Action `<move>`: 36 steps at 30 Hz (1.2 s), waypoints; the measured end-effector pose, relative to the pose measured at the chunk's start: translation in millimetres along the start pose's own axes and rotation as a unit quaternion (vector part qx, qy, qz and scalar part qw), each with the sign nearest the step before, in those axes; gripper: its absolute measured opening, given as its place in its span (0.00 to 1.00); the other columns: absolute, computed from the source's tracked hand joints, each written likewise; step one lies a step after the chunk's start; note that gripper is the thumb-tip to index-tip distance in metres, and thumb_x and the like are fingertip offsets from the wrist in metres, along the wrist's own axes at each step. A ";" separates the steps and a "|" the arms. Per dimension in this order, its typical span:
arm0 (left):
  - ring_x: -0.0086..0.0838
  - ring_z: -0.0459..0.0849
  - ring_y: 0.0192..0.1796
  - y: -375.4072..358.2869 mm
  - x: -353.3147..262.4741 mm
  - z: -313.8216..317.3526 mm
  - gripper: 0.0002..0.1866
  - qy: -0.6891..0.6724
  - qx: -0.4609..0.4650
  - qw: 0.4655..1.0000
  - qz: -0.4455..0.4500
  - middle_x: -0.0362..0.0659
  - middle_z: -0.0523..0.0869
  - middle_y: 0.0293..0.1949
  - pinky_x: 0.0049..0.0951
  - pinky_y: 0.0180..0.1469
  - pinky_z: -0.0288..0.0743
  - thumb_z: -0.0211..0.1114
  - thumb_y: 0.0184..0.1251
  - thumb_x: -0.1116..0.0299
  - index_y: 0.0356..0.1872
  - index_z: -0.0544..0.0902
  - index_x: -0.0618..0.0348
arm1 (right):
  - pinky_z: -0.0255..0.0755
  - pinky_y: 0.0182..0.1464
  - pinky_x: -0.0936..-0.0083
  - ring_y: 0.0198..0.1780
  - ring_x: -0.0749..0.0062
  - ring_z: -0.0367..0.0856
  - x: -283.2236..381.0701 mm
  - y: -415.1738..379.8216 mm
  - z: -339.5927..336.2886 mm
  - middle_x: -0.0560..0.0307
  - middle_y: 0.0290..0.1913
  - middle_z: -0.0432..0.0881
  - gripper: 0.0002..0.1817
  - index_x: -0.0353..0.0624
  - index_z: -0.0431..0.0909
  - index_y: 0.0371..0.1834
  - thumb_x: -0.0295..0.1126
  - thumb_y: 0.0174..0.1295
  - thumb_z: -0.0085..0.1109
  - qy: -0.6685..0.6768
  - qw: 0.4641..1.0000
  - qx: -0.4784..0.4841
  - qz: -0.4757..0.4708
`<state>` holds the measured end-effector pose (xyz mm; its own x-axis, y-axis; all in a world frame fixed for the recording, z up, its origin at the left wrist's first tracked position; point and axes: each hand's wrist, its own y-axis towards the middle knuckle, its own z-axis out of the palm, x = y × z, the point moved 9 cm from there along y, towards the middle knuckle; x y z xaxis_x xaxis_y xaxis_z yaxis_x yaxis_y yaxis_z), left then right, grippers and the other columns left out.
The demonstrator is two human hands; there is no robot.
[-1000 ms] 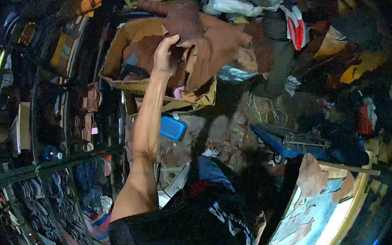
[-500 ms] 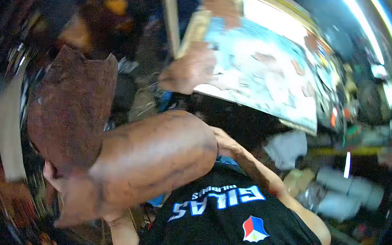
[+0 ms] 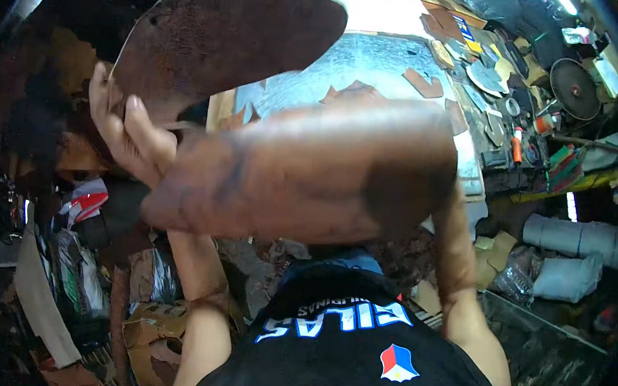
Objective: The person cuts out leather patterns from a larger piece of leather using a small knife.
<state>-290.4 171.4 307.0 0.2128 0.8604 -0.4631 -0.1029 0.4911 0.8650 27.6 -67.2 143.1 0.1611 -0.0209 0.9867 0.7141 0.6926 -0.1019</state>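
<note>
A large curled piece of brown leather spans the space in front of my chest, smeared by motion. My left hand holds its left end, where the darker rough side rises up and away over the workbench. Thumb and fingers show at the leather's edge. At the right end my forearm reaches up behind the roll, and the leather hides my right hand. Behind the leather, a pale cutting board bears several brown leather scraps.
Flat templates, a tape roll, an orange-capped tool and a round dark disc lie at the right. Grey rolls and a plastic bag sit lower right. Bagged materials and a cardboard box are lower left.
The leather has moved up and to the right, with its dark side now over the board. My left hand has risen into clear view; my right arm has lifted, and that hand remains hidden.
</note>
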 end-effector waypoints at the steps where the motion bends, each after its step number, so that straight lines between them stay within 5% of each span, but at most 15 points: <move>1: 0.47 0.73 0.66 9.6 2.0 27.1 0.19 0.106 0.032 0.993 0.045 0.59 0.72 0.66 0.40 0.68 0.68 0.48 0.71 0.74 0.60 0.75 0.68 | 0.66 0.19 0.81 0.20 0.82 0.72 22.9 32.9 -14.6 0.60 0.33 0.83 0.23 0.40 0.77 0.53 0.49 0.67 0.58 -0.009 1.000 -0.005 -0.029; 4: 0.52 0.74 0.66 41.8 31.9 99.3 0.17 0.328 0.072 0.924 0.184 0.61 0.76 0.63 0.44 0.69 0.68 0.51 0.66 0.75 0.52 0.82 0.63 | 0.65 0.19 0.81 0.19 0.81 0.72 105.1 159.3 -54.1 0.60 0.31 0.83 0.23 0.40 0.78 0.50 0.50 0.67 0.58 -0.041 0.993 -0.021 -0.107; 6: 0.48 0.80 0.58 50.6 50.1 146.2 0.17 0.432 0.061 0.868 0.238 0.49 0.83 0.57 0.45 0.63 0.74 0.55 0.61 0.76 0.49 0.85 0.58 | 0.65 0.19 0.81 0.18 0.81 0.71 150.5 235.2 -78.6 0.60 0.30 0.83 0.22 0.41 0.79 0.49 0.50 0.67 0.58 -0.068 0.986 -0.028 -0.152; 8: 0.46 0.83 0.54 56.7 110.3 189.7 0.16 0.417 0.196 0.883 0.085 0.45 0.86 0.54 0.46 0.57 0.77 0.55 0.63 0.69 0.48 0.86 0.54 | 0.65 0.18 0.80 0.18 0.81 0.71 176.0 302.5 -93.4 0.61 0.29 0.82 0.22 0.41 0.79 0.47 0.51 0.67 0.58 -0.096 0.980 -0.041 -0.169; 10: 0.45 0.84 0.53 19.7 174.0 237.7 0.15 0.534 0.350 0.769 0.003 0.49 0.87 0.51 0.46 0.54 0.76 0.53 0.67 0.61 0.49 0.84 0.48 | 0.65 0.18 0.80 0.17 0.80 0.70 174.0 351.4 -131.3 0.61 0.28 0.82 0.22 0.41 0.80 0.46 0.51 0.67 0.58 -0.130 0.974 -0.063 -0.176; 12: 0.50 0.84 0.51 -25.0 248.2 256.6 0.20 0.496 0.390 0.773 -0.063 0.54 0.87 0.47 0.49 0.55 0.75 0.50 0.71 0.51 0.49 0.84 0.51 | 0.65 0.18 0.80 0.16 0.80 0.70 154.5 391.5 -171.6 0.61 0.26 0.82 0.22 0.42 0.81 0.44 0.51 0.67 0.59 -0.165 0.969 -0.093 -0.160; 14: 0.55 0.82 0.52 -82.8 312.4 254.0 0.25 0.468 0.459 0.722 -0.223 0.59 0.85 0.47 0.51 0.54 0.74 0.45 0.75 0.47 0.48 0.83 0.55 | 0.64 0.17 0.80 0.15 0.80 0.70 110.5 399.8 -220.7 0.62 0.25 0.82 0.22 0.42 0.81 0.43 0.52 0.67 0.59 -0.192 0.964 -0.133 -0.128; 17: 0.58 0.81 0.53 -151.4 386.1 237.4 0.33 0.402 0.495 0.749 -0.180 0.62 0.84 0.46 0.51 0.56 0.72 0.40 0.77 0.40 0.47 0.82 0.63 | 0.63 0.18 0.78 0.15 0.78 0.70 38.0 382.1 -267.4 0.60 0.23 0.81 0.25 0.40 0.82 0.42 0.55 0.66 0.58 -0.259 0.948 -0.154 -0.102; 18: 0.58 0.81 0.54 -164.7 384.6 228.4 0.35 0.344 0.510 0.726 -0.309 0.63 0.84 0.46 0.49 0.57 0.71 0.42 0.76 0.39 0.48 0.82 0.66 | 0.62 0.18 0.77 0.14 0.76 0.70 14.4 371.2 -276.7 0.57 0.22 0.81 0.28 0.38 0.82 0.42 0.58 0.65 0.57 -0.291 0.939 -0.155 -0.102; 23: 0.58 0.75 0.64 -203.3 356.5 189.5 0.43 0.388 0.448 0.747 -0.300 0.65 0.77 0.61 0.44 0.66 0.67 0.51 0.69 0.34 0.67 0.71 0.66 | 0.64 0.15 0.76 0.13 0.77 0.71 -93.7 263.4 -246.9 0.59 0.23 0.77 0.30 0.39 0.79 0.51 0.59 0.65 0.57 -0.180 0.972 -0.068 0.138; 26: 0.56 0.75 0.65 -234.0 309.3 174.3 0.46 0.343 0.437 0.738 -0.382 0.64 0.77 0.62 0.44 0.67 0.67 0.56 0.66 0.34 0.68 0.70 0.69 | 0.62 0.13 0.78 0.12 0.78 0.69 -128.9 206.8 -220.0 0.62 0.20 0.72 0.25 0.41 0.75 0.54 0.52 0.69 0.56 -0.146 0.958 -0.049 0.244; 30: 0.53 0.76 0.65 -277.9 260.9 177.1 0.47 0.226 0.432 0.729 -0.480 0.63 0.78 0.61 0.43 0.66 0.68 0.66 0.58 0.34 0.64 0.73 0.70 | 0.60 0.13 0.78 0.13 0.81 0.66 -146.7 178.0 -178.0 0.64 0.20 0.70 0.23 0.40 0.70 0.56 0.47 0.68 0.59 -0.223 0.946 -0.010 0.236; 32: 0.50 0.79 0.62 -265.7 232.8 208.0 0.41 0.246 0.491 0.746 -0.377 0.61 0.81 0.58 0.41 0.64 0.71 0.67 0.60 0.40 0.63 0.75 0.67 | 0.58 0.14 0.80 0.14 0.82 0.67 -145.5 173.5 -149.9 0.63 0.21 0.73 0.26 0.39 0.68 0.60 0.44 0.67 0.59 -0.283 0.934 0.009 0.217; 34: 0.50 0.81 0.58 -276.5 230.5 230.3 0.35 0.211 0.513 0.750 -0.360 0.59 0.83 0.54 0.42 0.60 0.73 0.70 0.59 0.44 0.55 0.81 0.67 | 0.73 0.31 0.68 0.30 0.67 0.79 -146.1 182.6 -115.3 0.49 0.32 0.80 0.27 0.36 0.64 0.63 0.40 0.67 0.57 -0.351 0.915 0.066 0.189; 36: 0.48 0.83 0.54 -295.1 237.2 236.0 0.32 0.189 0.508 0.761 -0.356 0.59 0.84 0.50 0.42 0.58 0.74 0.67 0.61 0.45 0.51 0.82 0.69 | 0.74 0.40 0.62 0.36 0.61 0.81 -147.5 189.8 -87.7 0.45 0.38 0.81 0.24 0.36 0.66 0.62 0.36 0.68 0.57 -0.372 0.908 0.091 0.172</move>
<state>19.7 198.5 -12.6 -0.4516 0.4977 -0.7405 0.7536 0.6571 -0.0180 199.1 4.1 -32.8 -0.1996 0.6651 0.7196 0.5734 0.6748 -0.4646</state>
